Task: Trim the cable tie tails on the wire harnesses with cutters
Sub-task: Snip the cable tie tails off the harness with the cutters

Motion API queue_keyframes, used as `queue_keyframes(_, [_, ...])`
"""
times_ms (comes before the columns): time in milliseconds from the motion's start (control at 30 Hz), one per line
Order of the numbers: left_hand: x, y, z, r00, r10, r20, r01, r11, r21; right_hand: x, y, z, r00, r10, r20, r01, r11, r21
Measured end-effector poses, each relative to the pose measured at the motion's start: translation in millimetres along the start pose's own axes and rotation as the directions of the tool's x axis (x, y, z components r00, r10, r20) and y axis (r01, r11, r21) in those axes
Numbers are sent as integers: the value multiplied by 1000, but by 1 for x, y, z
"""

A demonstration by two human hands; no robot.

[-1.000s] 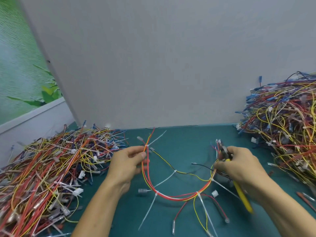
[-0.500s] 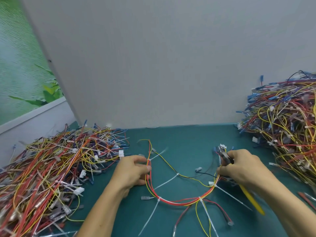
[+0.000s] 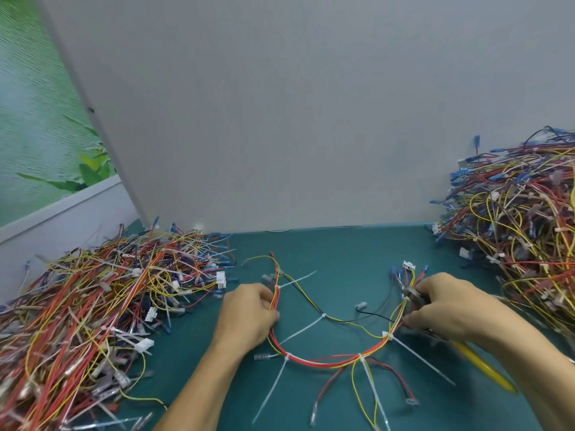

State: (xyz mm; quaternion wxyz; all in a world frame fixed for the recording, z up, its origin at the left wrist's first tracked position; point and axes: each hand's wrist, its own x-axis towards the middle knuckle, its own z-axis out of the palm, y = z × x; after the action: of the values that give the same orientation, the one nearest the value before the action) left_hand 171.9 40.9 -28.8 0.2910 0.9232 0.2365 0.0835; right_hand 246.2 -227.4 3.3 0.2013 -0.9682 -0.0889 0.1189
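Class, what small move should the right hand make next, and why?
Probably bring the cutters in the right hand to the nearest cable tie; its long tail is uncut, and the left hand grips the harness.

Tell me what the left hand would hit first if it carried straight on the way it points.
The left hand points up and right and grips the wire harness there. Carried on, it would likely meet the white cable tie tail beyond, then bare mat; depth is hard to judge.
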Motion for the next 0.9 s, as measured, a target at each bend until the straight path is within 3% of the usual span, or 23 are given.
queue_keyframes(100, [5, -4, -6, 988, 45, -144, -66, 988, -142, -1, -3, 2, 996, -47, 82, 49, 999, -24])
queue_keyframes(167, [8, -10, -6, 985, 39, -166, -63, 988, -139, -2, -6, 4, 991, -66, 119, 70, 997, -31])
queue_keyframes(300, [10, -21, 1, 993, -114, 15, 110, 893, -437, -4, -9, 6, 986, -69, 149, 75, 997, -36])
queue_keyframes(467, [11, -18, -1, 983, -134, 127, 185, 658, -730, -5, -10, 6, 988, -59, 145, 66, 997, -40])
queue_keyframes(567, [9, -15, -1, 979, -120, 165, 204, 605, -770, -5, -10, 6, 986, -63, 152, 71, 996, -47])
queue_keyframes(900, [10, -13, -4, 972, -135, 190, 233, 589, -774, -7, -11, 7, 981, -68, 179, 71, 997, -8])
